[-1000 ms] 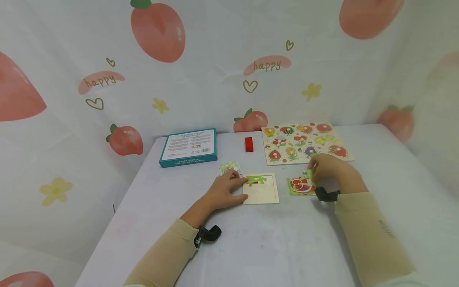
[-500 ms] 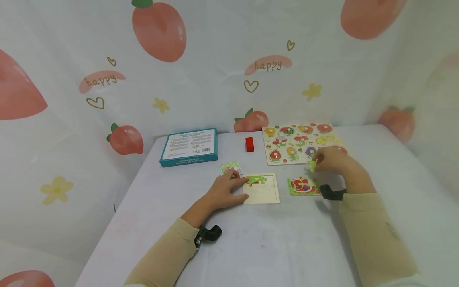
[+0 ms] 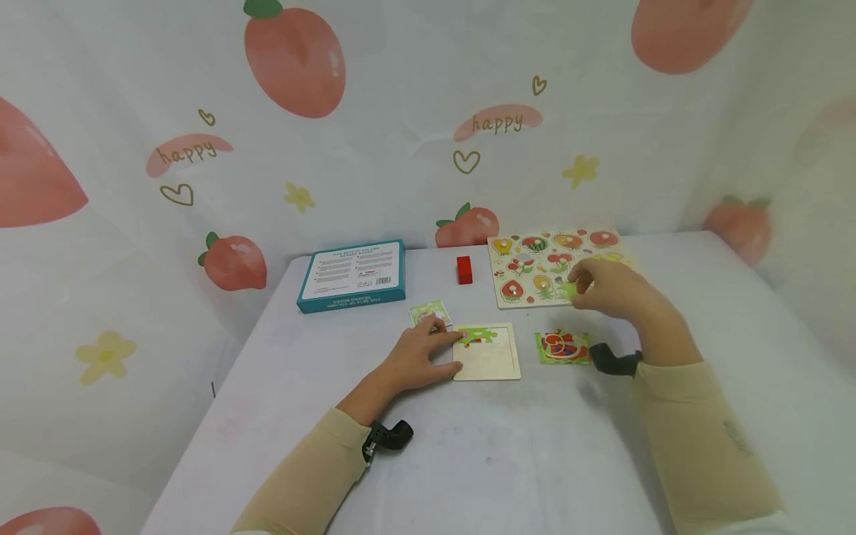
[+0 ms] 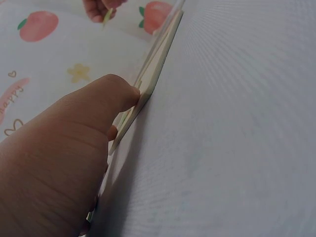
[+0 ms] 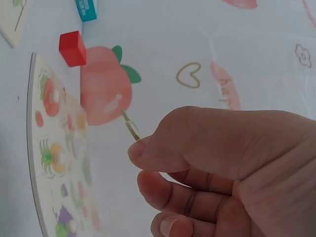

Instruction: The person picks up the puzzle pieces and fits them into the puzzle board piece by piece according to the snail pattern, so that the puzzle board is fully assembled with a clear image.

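Observation:
In the head view, my left hand (image 3: 416, 358) rests at the left side of a pale wooden puzzle tray (image 3: 487, 362). Its thumb and a finger touch the tray, fairly straight; the left wrist view has the thumb (image 4: 111, 96) on the tray's edge. Joined green jigsaw pieces (image 3: 481, 335) lie along the tray's top. My right hand (image 3: 614, 291) pinches a green jigsaw piece (image 3: 570, 289) between thumb and finger, raised in front of the fruit board. The right wrist view catches this piece (image 5: 130, 124) edge-on. Below that hand lies a small pile of red and green pieces (image 3: 562, 348).
Behind the right hand lies a fruit knob board (image 3: 506, 301). A red block (image 3: 464, 270) and a teal-edged box (image 3: 352, 275) stand at the back. A small green picture card (image 3: 430, 309) lies beyond the left hand, partly covered by it.
My right hand has lifted the green piece away from the pile, up and toward the fruit board, and turned it. The left hand has stayed on the tray.

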`<state>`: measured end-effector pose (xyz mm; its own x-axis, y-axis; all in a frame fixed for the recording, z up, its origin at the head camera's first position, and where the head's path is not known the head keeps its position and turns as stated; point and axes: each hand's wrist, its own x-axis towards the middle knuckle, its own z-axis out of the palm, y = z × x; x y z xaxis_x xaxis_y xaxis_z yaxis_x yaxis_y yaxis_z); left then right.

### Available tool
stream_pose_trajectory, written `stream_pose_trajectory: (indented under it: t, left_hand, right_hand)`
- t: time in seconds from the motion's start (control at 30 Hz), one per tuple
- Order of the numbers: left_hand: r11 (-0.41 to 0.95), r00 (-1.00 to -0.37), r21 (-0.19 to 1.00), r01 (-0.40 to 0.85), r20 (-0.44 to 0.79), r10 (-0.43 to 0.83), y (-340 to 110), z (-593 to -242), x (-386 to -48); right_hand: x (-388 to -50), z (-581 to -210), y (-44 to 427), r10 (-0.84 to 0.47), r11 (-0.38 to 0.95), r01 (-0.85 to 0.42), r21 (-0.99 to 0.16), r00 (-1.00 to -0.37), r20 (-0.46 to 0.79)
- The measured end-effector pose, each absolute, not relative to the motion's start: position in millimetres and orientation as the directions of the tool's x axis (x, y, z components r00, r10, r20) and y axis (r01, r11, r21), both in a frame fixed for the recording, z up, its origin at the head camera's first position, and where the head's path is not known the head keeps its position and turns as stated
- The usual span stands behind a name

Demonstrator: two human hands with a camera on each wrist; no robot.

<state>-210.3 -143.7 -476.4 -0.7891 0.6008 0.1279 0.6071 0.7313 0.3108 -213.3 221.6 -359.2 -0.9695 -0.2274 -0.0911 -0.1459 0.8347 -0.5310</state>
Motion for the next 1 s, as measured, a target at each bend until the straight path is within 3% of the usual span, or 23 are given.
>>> stream_pose_trajectory:
  t: [0.37,1.0]
  left_hand:
    - [0.729,-0.787,0.308,0.611,0.135,0.602,-143.5,-475.5,-210.5]
    - [0.735,-0.796,0.317,0.599,0.136,0.590,-144.1,-478.4,-210.5]
  right_hand:
    - [-205.4,-349.4,198.0,-0.253,0.813,-0.197,-0.547,-0.967,-0.027]
    - [-213.0,-373.6,168.4,-0.338,0.822,-0.281,-0.496,-0.941,-0.028]
